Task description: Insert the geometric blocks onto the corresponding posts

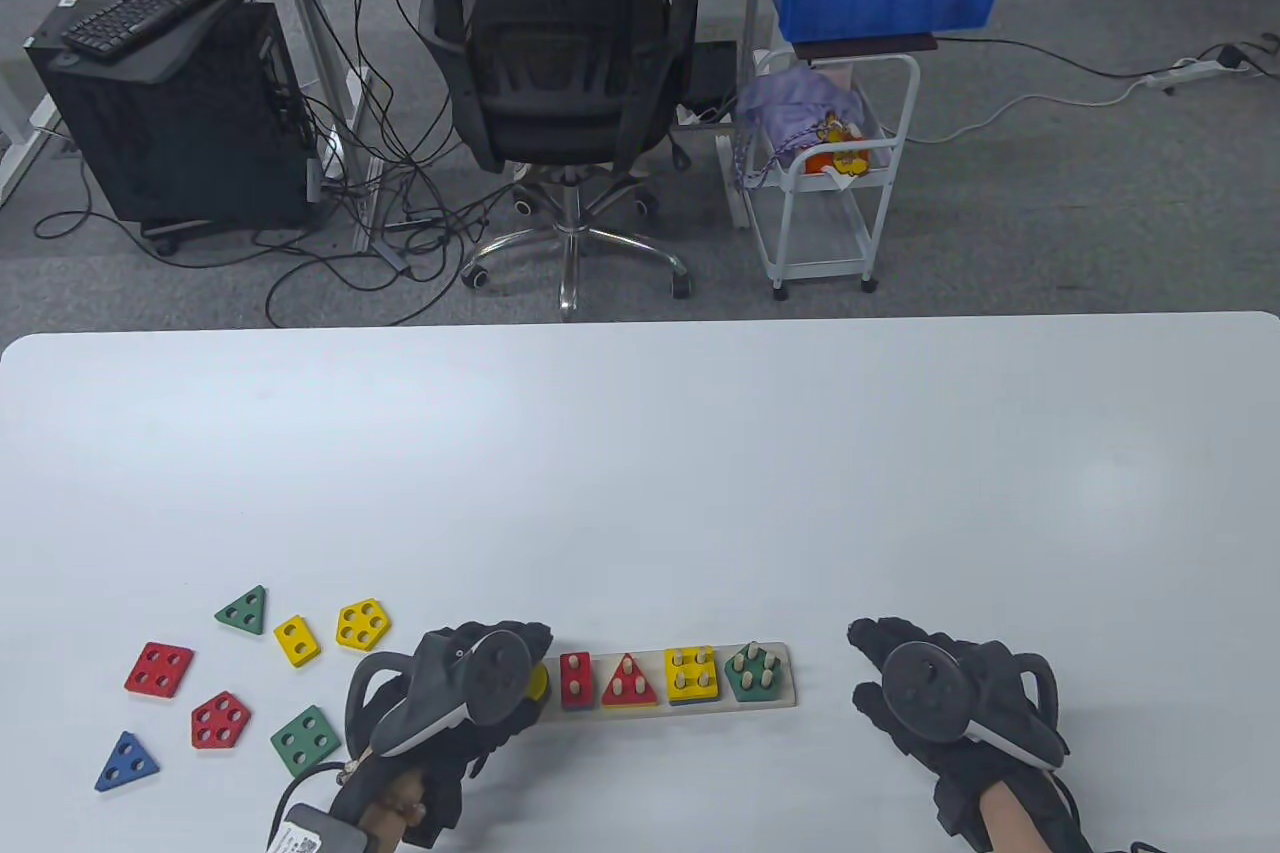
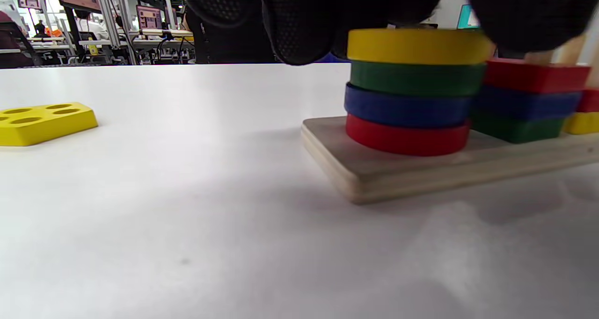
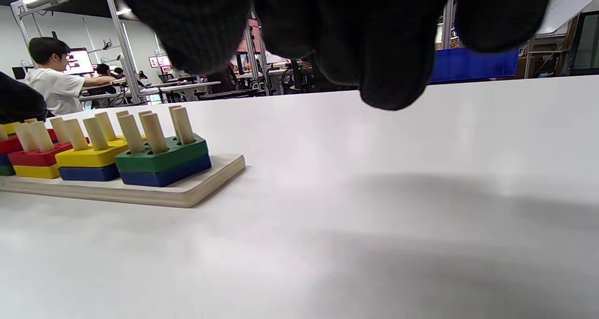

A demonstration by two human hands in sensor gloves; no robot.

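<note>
At the lower left, the left hand (image 1: 470, 693) rests fingers on the yellow disc (image 2: 419, 45) topping the board's (image 2: 374, 178) round stack, grip unclear, while the right hand (image 1: 950, 693) lies idle; beyond, loose blocks like the yellow pentagon (image 1: 363, 624) look light, rigid, best pinched by their edges.

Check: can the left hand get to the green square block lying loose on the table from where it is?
Probably yes. The left hand sits over the board's left end, and the green square block lies loose just to its left, nothing between them.
</note>
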